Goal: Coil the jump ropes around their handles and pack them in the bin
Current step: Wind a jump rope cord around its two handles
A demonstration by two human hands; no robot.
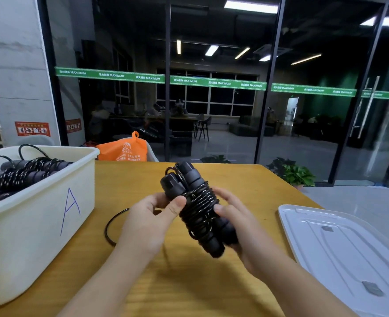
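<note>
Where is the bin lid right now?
In the head view the white lid lies flat at the table's right edge, right of the right hand holding the coiled jump rope, opposite the bin on the left.

Both hands raised before the chest — forearms angled inward. Left hand (151,221) pinches with thumb forward. Right hand (237,221) cups from the side — fingers curled.
</note>
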